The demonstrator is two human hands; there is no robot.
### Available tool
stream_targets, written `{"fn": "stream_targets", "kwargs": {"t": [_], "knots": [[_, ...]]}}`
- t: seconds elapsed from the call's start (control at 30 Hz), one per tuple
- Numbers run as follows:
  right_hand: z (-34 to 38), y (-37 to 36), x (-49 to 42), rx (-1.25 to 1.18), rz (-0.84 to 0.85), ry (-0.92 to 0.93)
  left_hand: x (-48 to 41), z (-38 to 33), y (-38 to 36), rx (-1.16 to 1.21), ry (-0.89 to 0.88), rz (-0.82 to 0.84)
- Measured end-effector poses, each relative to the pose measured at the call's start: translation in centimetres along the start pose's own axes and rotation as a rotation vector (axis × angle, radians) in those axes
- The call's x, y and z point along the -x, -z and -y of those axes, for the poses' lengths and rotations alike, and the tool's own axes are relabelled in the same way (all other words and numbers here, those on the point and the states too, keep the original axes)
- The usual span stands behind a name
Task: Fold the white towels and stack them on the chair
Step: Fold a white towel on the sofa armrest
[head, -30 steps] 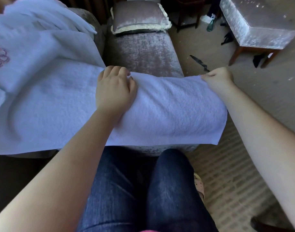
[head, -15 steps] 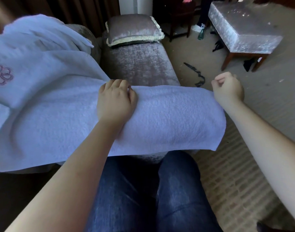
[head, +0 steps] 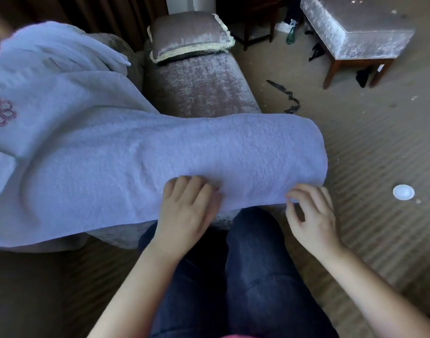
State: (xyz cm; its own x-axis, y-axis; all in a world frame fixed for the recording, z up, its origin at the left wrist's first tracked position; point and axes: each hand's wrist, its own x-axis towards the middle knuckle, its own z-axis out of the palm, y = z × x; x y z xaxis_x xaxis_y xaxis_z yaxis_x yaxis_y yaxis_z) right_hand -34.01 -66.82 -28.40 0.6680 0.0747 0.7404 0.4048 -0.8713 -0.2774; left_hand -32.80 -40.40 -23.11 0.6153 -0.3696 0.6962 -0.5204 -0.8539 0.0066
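Note:
A white towel [head: 209,152], folded lengthwise, lies across the near end of a grey velvet chair [head: 199,84] and hangs over its right side. My left hand [head: 187,211] rests flat on the towel's near edge, fingers spread on the cloth. My right hand [head: 311,215] is at the towel's near right corner, thumb and fingers pinching the hem. More white towels [head: 50,76], one with a red embroidered emblem [head: 0,111], lie heaped to the left, partly under the folded one.
A velvet cushion [head: 189,35] sits at the chair's far end. A silver upholstered stool [head: 355,30] stands at the back right. On the carpet lie a dark strap [head: 286,96], a green bottle [head: 291,35] and a white round lid [head: 403,192]. My jeans-clad legs [head: 245,276] are below.
Both hands have come back from the towel's far edge to its near edge. The right hand, earlier a loose fist off the far right corner, now pinches the near right corner.

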Motion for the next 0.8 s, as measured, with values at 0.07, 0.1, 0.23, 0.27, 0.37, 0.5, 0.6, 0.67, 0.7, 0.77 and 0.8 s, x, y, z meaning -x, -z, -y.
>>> {"fn": "stream_targets", "kwargs": {"t": [0.07,0.1,0.23,0.27,0.37,0.5,0.6,0.67,0.7,0.77,0.8], "knots": [[0.7,-0.3,1.7,0.010,0.023,0.000,2.8,-0.8,-0.7,-0.076,-0.013,0.078],[1.1,-0.5,2.2,0.017,0.035,-0.006,3.6,-1.0,-1.2,-0.116,0.005,0.105],[3.0,-2.6,2.8,0.069,0.079,-0.061,3.9,-1.3,-2.3,-0.222,0.110,0.063],[3.5,-3.1,2.7,0.087,0.083,-0.076,3.8,-1.3,-2.3,-0.208,0.129,0.052],[4.2,-4.1,2.4,0.150,0.043,-0.136,3.7,-1.3,-1.9,-0.094,0.170,0.033],[2.4,-3.1,1.0,0.136,-0.075,-0.196,3.1,-1.1,-0.3,0.047,0.184,0.047],[-0.9,-0.9,0.3,0.058,-0.135,-0.246,2.8,0.4,0.8,-0.014,0.204,0.057],[-3.0,0.6,-0.2,-0.011,-0.153,-0.270,3.3,1.6,1.1,-0.079,0.180,0.077],[-3.8,1.3,-0.6,-0.044,-0.141,-0.261,3.6,2.1,1.2,-0.097,0.150,0.100],[-5.0,2.5,-1.5,-0.096,-0.080,-0.209,4.2,2.8,1.6,-0.101,0.108,0.142],[-5.6,3.1,-2.1,-0.120,-0.043,-0.177,4.3,3.0,1.9,-0.097,0.116,0.152]]}}
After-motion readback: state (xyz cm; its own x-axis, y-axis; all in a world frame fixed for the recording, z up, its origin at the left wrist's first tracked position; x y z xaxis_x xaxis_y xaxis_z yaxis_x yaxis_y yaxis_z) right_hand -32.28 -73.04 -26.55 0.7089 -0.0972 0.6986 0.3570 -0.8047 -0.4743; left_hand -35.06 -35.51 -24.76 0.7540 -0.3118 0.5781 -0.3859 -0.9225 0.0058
